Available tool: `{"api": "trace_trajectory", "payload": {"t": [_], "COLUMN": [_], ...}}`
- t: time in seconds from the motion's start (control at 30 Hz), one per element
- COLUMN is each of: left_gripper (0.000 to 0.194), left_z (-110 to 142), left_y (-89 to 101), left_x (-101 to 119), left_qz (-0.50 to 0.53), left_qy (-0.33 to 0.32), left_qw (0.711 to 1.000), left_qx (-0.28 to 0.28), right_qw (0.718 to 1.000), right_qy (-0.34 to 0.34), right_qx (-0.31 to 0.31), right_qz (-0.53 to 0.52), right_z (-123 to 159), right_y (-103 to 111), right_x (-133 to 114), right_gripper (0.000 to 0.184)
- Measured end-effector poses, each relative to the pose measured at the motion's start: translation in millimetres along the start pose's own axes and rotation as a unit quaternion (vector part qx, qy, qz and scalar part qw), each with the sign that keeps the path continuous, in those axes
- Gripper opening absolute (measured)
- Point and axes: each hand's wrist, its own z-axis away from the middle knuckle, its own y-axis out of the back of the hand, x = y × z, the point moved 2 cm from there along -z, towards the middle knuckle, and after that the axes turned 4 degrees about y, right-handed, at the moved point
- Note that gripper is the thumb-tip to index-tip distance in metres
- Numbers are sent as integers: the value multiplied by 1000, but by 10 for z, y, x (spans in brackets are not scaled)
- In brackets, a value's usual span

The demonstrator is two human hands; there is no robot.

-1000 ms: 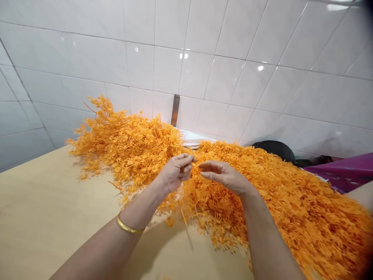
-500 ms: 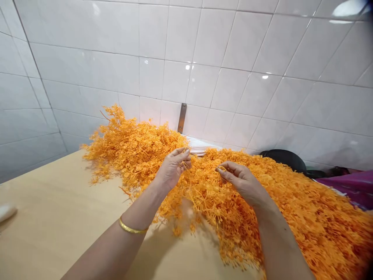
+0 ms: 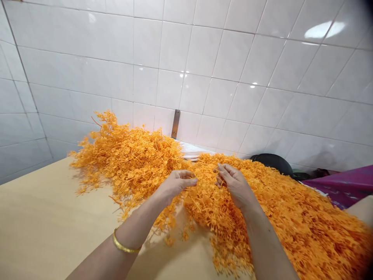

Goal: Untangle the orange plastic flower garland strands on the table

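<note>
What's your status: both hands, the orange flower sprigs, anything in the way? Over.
Left hand: open. Right hand: curled, grip unclear. Orange flower sprigs: heaped on wooden tabletop. Possible hindrance: the heap itself, crowding both hands.

Head view: close above table (image 3: 43, 217), facing forward-down toward tiled wall (image 3: 198, 50).

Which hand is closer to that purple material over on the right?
Right. The right hand is among the orange sprigs, left of the purple material; the left hand is farther left.
</note>
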Motion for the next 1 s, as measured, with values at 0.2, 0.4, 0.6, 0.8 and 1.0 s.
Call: {"api": "trace_trajectory", "payload": {"t": [0.2, 0.4, 0.6, 0.8, 1.0], "left_gripper": [12, 15, 19, 17, 20], "left_z": [11, 20, 8, 16, 44], "left_y": [-87, -141, -173, -185, -279], "left_x": [-27, -44, -79, -96, -113], "left_qz": [18, -23, -48, -14, -1], "left_qy": [-14, -32, -54, -36, -67], "left_qw": [1000, 999, 997, 999, 998], "left_qx": [-4, -17, -20, 15, -12], "right_qw": [951, 957, 964, 994, 980], "right_qy": [20, 48, 42, 26, 20], "right_qx": [-23, -115, -198, 17, 196], "right_qz": [306, 263, 174, 106, 26], "right_z": [-6, 27, 60, -54, -92], "right_y": [3, -77, -191, -35, -19], "right_x": [69, 7, -62, 150, 306], "right_gripper": [18, 30, 20, 24, 26]}}
